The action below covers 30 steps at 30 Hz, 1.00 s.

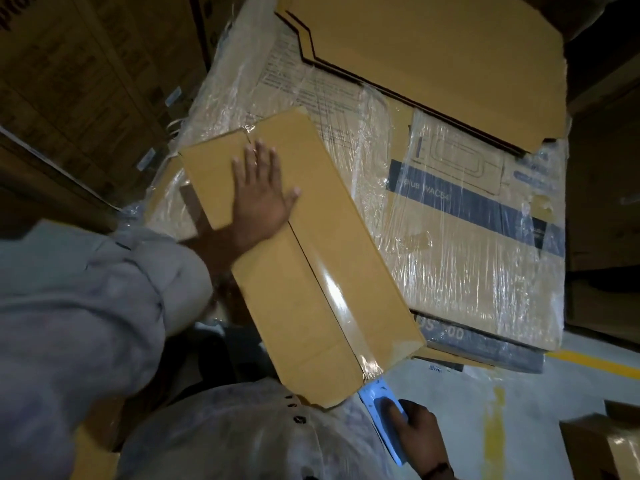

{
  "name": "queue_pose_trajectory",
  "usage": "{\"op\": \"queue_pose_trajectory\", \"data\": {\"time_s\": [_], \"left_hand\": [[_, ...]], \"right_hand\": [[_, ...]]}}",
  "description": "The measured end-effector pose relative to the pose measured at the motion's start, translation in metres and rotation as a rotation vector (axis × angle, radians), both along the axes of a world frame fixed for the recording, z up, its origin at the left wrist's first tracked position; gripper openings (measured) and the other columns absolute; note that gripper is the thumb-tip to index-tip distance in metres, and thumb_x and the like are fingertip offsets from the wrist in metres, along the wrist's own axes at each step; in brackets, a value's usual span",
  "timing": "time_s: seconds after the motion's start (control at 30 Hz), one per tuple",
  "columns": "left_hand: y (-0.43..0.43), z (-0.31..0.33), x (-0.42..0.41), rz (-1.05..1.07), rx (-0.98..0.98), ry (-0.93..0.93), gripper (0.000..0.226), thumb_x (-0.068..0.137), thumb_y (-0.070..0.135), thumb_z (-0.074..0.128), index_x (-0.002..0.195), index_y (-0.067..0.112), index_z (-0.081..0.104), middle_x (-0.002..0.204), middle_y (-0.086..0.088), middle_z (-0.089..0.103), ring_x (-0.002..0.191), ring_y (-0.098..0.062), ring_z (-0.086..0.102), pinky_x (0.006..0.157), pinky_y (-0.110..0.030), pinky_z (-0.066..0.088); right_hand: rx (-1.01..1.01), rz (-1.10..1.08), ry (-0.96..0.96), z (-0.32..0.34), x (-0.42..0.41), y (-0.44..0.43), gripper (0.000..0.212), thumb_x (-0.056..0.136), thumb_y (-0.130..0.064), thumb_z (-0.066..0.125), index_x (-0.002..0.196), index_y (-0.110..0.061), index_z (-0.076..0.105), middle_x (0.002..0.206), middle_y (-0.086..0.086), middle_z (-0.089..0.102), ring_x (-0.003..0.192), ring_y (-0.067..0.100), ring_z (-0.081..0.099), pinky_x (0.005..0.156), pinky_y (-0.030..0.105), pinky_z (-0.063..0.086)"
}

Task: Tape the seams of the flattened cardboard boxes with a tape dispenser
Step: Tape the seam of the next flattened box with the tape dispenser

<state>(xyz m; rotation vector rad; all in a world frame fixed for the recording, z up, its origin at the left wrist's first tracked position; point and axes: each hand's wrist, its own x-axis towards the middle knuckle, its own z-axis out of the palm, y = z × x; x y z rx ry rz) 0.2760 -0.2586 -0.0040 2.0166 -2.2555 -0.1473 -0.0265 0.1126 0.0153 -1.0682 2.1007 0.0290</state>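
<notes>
Dim room, grey floor [450, 410] with a yellow line [595, 363], stacked cartons [86, 81] at left

the left grip [261, 194] lies flat, fingers spread, on a flattened tan cardboard box [298, 306] with glossy clear tape [336, 293] along its seam. at 5 o'clock the right grip [417, 436] holds a light-blue plastic tape dispenser [379, 405] just beside the box's near end.

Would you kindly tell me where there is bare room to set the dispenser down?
The wrapped stack is bare right of the box, below the flat sheets. The floor between the dispenser and the yellow stripe is free too. Crowded: the box's far end, under the left hand.
</notes>
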Motion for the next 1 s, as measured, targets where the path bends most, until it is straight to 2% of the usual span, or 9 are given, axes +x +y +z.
{"op": "queue_pose_trajectory", "data": {"time_s": [0.17, 0.3, 0.47, 0.57, 0.7, 0.8, 0.87, 1.0], "left_hand": [[0.117, -0.007, -0.06, -0.271, 0.069, 0.11, 0.098, 0.103, 0.074, 0.012, 0.166, 0.0, 0.002, 0.171, -0.03, -0.012, 0.158, -0.05, -0.012, 0.127, -0.063, 0.009], [0.184, -0.002, -0.082, -0.435, 0.141, 0.119, 0.11, 0.097, 0.085, 0.019, 0.166, 0.001, -0.003, 0.171, -0.027, -0.019, 0.158, -0.049, -0.018, 0.127, -0.065, 0.005], [0.156, 0.006, -0.064, -0.45, 0.142, 0.083, 0.132, 0.083, 0.1, 0.023, 0.165, 0.0, -0.004, 0.17, -0.027, -0.021, 0.157, -0.048, -0.02, 0.127, -0.065, 0.002], [0.111, 0.01, -0.037, -0.464, 0.117, 0.042, 0.137, 0.079, 0.102, 0.025, 0.166, -0.001, -0.001, 0.172, -0.027, -0.017, 0.158, -0.047, -0.017, 0.127, -0.065, 0.004], [0.069, 0.011, -0.007, -0.502, 0.14, -0.025, 0.14, 0.076, 0.104, 0.025, 0.166, 0.001, -0.005, 0.171, -0.027, -0.018, 0.158, -0.048, -0.019, 0.126, -0.065, 0.001], [0.06, 0.009, -0.003, -0.52, 0.135, -0.027, 0.138, 0.078, 0.101, 0.03, 0.165, 0.002, -0.008, 0.17, -0.027, -0.023, 0.156, -0.049, -0.023, 0.126, -0.066, -0.003], [0.061, 0.006, -0.004, -0.516, 0.121, -0.021, 0.136, 0.078, 0.099, 0.032, 0.166, 0.003, -0.008, 0.17, -0.028, -0.022, 0.156, -0.05, -0.022, 0.125, -0.067, -0.002], [0.063, 0.001, -0.004, -0.504, 0.085, -0.026, 0.134, 0.079, 0.097, 0.033, 0.166, 0.003, -0.008, 0.17, -0.027, -0.022, 0.157, -0.05, -0.021, 0.125, -0.066, 0.001]], "right_hand": [[-0.004, -0.049, -0.019, -0.003, 0.012, -0.017, 0.059, 0.094, -0.051, 0.063, 0.064, -0.011, 0.032, 0.055, 0.0, 0.028, 0.051, 0.011, 0.03, 0.054, 0.031, 0.028], [-0.021, -0.094, -0.073, -0.003, 0.029, -0.045, 0.059, 0.094, -0.048, 0.066, 0.062, -0.016, 0.028, 0.054, 0.0, 0.023, 0.05, 0.012, 0.027, 0.055, 0.032, 0.022], [-0.135, -0.127, -0.147, 0.004, 0.068, -0.098, 0.06, 0.095, -0.036, 0.067, 0.052, -0.023, 0.027, 0.042, -0.004, 0.025, 0.045, 0.011, 0.026, 0.054, 0.033, 0.02], [-0.147, -0.1, -0.195, 0.006, 0.092, -0.14, 0.057, 0.096, -0.04, 0.063, 0.053, -0.022, 0.031, 0.042, -0.004, 0.028, 0.044, 0.011, 0.028, 0.051, 0.032, 0.02], [-0.055, 0.027, -0.143, 0.01, 0.119, -0.188, 0.053, 0.1, -0.047, 0.052, 0.06, -0.014, 0.038, 0.054, 0.002, 0.037, 0.047, 0.018, 0.036, 0.051, 0.03, 0.021], [0.009, 0.054, -0.11, 0.015, 0.125, -0.209, 0.048, 0.1, -0.048, 0.052, 0.074, -0.008, 0.057, 0.064, 0.005, 0.052, 0.057, 0.02, 0.048, 0.052, 0.029, 0.029], [0.056, 0.067, -0.076, 0.015, 0.124, -0.219, 0.048, 0.099, -0.049, 0.052, 0.093, -0.003, 0.064, 0.077, 0.007, 0.058, 0.069, 0.025, 0.055, 0.058, 0.03, 0.034], [0.131, 0.136, -0.008, 0.014, 0.129, -0.242, 0.055, 0.101, -0.05, 0.051, 0.121, 0.0, 0.063, 0.114, 0.019, 0.064, 0.102, 0.034, 0.062, 0.077, 0.031, 0.039]]}}
